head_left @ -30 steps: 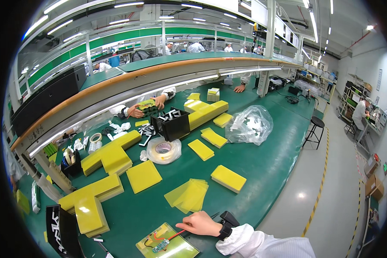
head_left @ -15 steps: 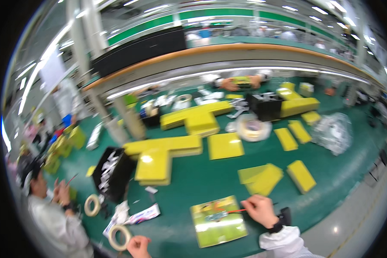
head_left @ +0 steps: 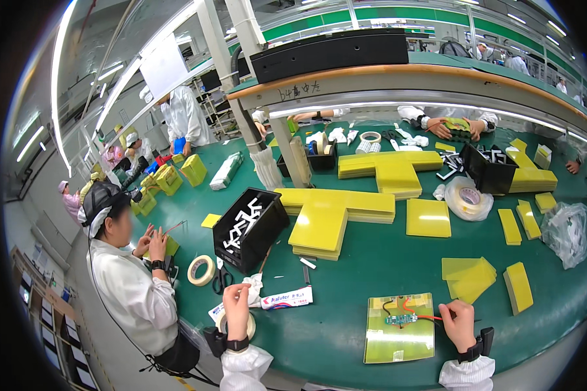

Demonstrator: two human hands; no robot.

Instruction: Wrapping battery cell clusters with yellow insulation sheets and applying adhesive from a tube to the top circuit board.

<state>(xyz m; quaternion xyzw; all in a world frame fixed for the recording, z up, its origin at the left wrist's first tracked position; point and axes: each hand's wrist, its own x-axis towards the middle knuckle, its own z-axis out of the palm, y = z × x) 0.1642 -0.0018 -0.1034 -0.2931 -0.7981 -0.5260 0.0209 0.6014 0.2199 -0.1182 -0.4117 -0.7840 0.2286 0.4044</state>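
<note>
Circuit board (head_left: 398, 320), small and green, lies on a glossy yellow panel (head_left: 378, 344) near the front of the table (head_left: 336, 345), a short way left of the right hand (head_left: 458, 324). Red wires (head_left: 426, 317) run from the board's right end straight to that hand, whose bent fingers are closed on them just past the panel's right edge. Another red wire loops above the board, and a black one curls at its upper left.

Well apart on the other side, the left hand (head_left: 237, 305) is raised with its fingers drawn together; whether they pinch anything, I cannot tell. It covers much of a tape roll (head_left: 250, 326), and crumpled white material (head_left: 255, 284) shows just beside its fingers, with a white carton (head_left: 287, 298) to the right.

The right hand's palm is turned away and the ends of the wires are hidden in its grip; a thin dark tip beyond the knuckles is too small to make out. Both sleeves are cut off by the lower edge.
</note>
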